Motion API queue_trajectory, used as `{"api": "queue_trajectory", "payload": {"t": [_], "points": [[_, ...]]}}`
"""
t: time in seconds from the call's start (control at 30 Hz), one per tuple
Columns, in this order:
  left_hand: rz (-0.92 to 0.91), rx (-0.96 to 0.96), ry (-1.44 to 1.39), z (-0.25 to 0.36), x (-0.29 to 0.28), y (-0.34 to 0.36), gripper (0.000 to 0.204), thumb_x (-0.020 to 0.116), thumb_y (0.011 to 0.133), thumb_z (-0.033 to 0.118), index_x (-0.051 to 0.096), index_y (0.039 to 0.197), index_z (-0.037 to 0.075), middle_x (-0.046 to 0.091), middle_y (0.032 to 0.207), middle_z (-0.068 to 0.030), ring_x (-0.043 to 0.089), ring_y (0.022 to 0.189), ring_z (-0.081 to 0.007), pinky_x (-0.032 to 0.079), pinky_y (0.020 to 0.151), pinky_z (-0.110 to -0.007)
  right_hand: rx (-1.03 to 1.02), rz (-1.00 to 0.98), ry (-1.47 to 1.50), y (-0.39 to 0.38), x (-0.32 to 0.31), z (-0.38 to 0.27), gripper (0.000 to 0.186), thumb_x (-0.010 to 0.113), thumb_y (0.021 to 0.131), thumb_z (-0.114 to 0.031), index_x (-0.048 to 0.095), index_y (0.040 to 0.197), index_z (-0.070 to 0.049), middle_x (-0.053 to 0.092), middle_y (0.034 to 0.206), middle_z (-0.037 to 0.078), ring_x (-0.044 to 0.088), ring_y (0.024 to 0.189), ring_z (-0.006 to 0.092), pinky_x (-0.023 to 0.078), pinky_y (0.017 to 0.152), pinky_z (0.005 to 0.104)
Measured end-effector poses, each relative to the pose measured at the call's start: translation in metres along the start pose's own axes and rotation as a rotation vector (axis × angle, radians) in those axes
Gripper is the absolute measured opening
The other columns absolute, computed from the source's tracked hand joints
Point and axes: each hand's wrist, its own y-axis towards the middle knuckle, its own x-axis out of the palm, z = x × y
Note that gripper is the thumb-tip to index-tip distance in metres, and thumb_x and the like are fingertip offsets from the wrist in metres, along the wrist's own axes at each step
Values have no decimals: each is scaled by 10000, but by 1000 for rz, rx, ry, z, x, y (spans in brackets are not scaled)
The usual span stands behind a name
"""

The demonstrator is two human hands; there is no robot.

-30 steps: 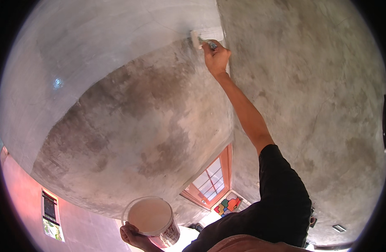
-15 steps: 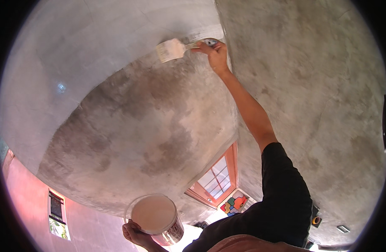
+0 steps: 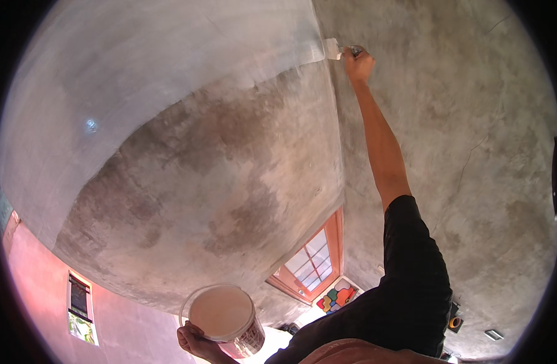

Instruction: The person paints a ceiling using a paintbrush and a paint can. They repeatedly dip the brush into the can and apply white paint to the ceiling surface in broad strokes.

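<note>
My right hand point(image 3: 359, 62) is stretched far up and grips the handle of a paintbrush point(image 3: 334, 50). The white bristles press against the grey cement surface point(image 3: 199, 170) at the corner where it meets the other wall. Above and left of the brush lies a paler, freshly coated band point(image 3: 169, 67). Low in view, my left hand point(image 3: 196, 343) holds a white bucket point(image 3: 224, 318) from beneath. The bucket is filled with pale creamy paint and sits tilted slightly toward me.
A second bare cement wall point(image 3: 472, 139) with thin cracks fills the right side. An orange-framed window point(image 3: 312, 261) and a colourful patterned panel point(image 3: 334, 297) sit below the corner. A pink wall point(image 3: 42, 291) with a small poster point(image 3: 79, 300) is at the lower left.
My right hand has swung the brush from the left of the corner back to the corner edge and higher up. The bucket stays in my left hand.
</note>
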Motion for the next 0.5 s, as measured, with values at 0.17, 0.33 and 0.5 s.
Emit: {"api": "queue_trajectory", "payload": {"t": [0.17, 0.33, 0.5], "points": [[21, -53, 492, -94, -137, -7, 275, 556, 883, 221, 558, 1030, -11, 574, 1039, -140, 530, 1004, -268, 439, 892, -406, -74, 27, -135, -1, 11, -5, 226, 684, 763, -219, 676, 770, 7, 624, 607, 168, 615, 535, 326, 486, 542, 395], [-34, 3, 590, -54, -106, -16, 296, 542, 907, 232, 456, 1050, -13, 527, 980, -126, 479, 939, -285, 373, 821, -427, -100, 16, -144, -34, 28, -56, 235, 687, 765, -230, 671, 755, 5, 596, 566, 172, 603, 495, 312, 478, 509, 393], [151, -76, 121, 26, -15, -15, 322, 490, 911, 173, 451, 614, 56, 440, 573, -41, 417, 553, -141, 330, 525, -277, -168, -14, 176, -89, 13, -168, 169, 679, 778, -193, 673, 780, -24, 554, 500, 138, 561, 429, 274, 444, 452, 362]]}}
